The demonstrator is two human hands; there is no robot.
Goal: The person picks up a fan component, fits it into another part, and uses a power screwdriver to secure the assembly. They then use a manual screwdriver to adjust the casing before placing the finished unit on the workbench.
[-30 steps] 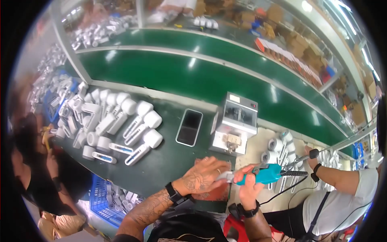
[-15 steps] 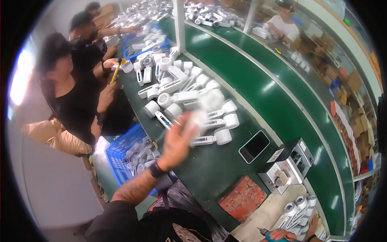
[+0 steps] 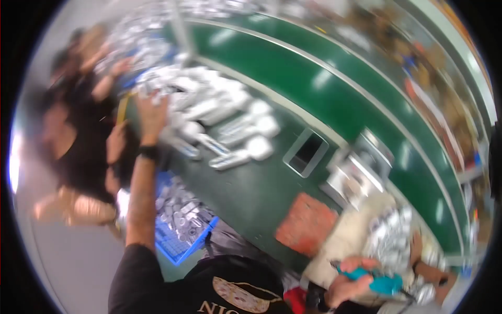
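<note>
Stretched forward, my left hand (image 3: 152,115) reaches the left edge of a heap of white hand-held shower heads (image 3: 238,131). Its fingers are smeared by motion among the white pieces, so whether they grip one cannot be told. At the lower right, my right hand (image 3: 349,287) is closed round a teal electric screwdriver (image 3: 386,283), whose tip points left. Beside it lies a blurred group of white shower heads (image 3: 389,235). Another person's hand (image 3: 417,248) is at their right side.
A phone (image 3: 306,153), a worn red block (image 3: 306,225) and a small metal machine (image 3: 358,175) sit on the bench. Below its left edge stands a blue basket (image 3: 180,251) of small grey parts. Co-workers (image 3: 78,125) are at the left; a green conveyor (image 3: 272,68) runs beyond.
My left hand has moved left and farther away, to the heap's left edge. The view has shifted, and more of my right hand and the screwdriver shows.
</note>
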